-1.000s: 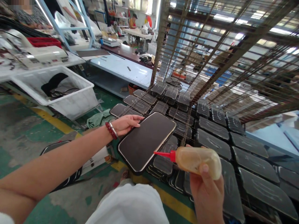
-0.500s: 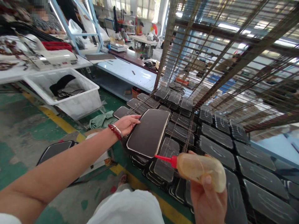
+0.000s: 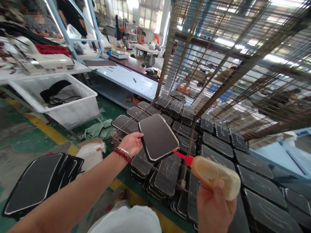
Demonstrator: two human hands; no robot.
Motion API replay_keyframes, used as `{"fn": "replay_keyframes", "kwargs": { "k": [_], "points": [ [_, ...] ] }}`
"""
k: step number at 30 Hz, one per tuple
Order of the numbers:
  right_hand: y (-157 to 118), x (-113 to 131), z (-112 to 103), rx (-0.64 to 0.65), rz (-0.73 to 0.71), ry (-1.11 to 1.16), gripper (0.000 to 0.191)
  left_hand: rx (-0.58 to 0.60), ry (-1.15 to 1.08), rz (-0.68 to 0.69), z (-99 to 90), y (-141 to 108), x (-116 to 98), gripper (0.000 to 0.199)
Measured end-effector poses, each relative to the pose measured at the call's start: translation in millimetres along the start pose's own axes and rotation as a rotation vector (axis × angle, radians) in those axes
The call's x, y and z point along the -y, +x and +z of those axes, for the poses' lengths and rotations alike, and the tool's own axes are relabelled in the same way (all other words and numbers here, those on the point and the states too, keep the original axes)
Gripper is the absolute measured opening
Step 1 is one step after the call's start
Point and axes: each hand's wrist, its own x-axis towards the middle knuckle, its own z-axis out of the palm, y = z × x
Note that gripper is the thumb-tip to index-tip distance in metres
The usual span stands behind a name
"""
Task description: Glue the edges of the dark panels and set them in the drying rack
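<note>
Gripped at its left edge by my left hand (image 3: 132, 143) is a flat black panel (image 3: 159, 137) with rounded corners and a pale line round its border. My right hand (image 3: 216, 200) is closed around a squeeze bottle (image 3: 215, 174) of yellowish liquid, probably glue. Its red nozzle (image 3: 181, 156) points left, with the tip at the panel's lower right corner. Beneath and beyond lie stacks of similar black panels (image 3: 167, 173) on a wire rack, several with whitish streaks on top.
At lower left stands another pile of black panels (image 3: 34, 184). A white plastic bin (image 3: 73, 113) holds black pieces, below a sewing machine (image 3: 43, 61). The raised wire grid (image 3: 206, 58) slants over the right side. Other people are at work in the background.
The panel in my left hand has turned, so the nozzle tip now meets a different part of its border. My view has shifted, bringing more of the lower-left pile into sight.
</note>
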Motion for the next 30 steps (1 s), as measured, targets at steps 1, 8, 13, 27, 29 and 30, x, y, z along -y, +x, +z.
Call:
{"fn": "replay_keyframes", "kwargs": {
  "k": [1,8,13,27,29,30],
  "points": [
    [-1.2,-1.5,-1.0,0.006,-0.001,-0.011,0.041,-0.012,-0.010,-0.008,1.6,-1.1,1.5,0.026],
    [-19.5,-9.3,-4.7,0.073,0.054,-0.097,0.051,-0.024,-0.050,0.028,9.0,-2.2,9.6,0.037],
    [-34.3,-10.8,2.9,0.096,0.139,-0.026,0.057,-0.081,-0.047,0.060,8.1,0.5,12.9,0.028],
    [10.4,4.2,4.5,0.053,-0.144,-0.071,0.055,-0.062,-0.027,0.091,-4.2,6.8,12.3,0.026],
    [3.6,-4.0,3.7,0.063,-0.033,-0.042,0.057,-0.075,-0.080,0.076,-2.6,8.3,11.0,0.025],
    [0.8,-9.3,3.0,0.070,0.075,-0.004,0.057,-0.083,-0.112,0.075,-2.0,9.4,10.4,0.024]
  ]
}}
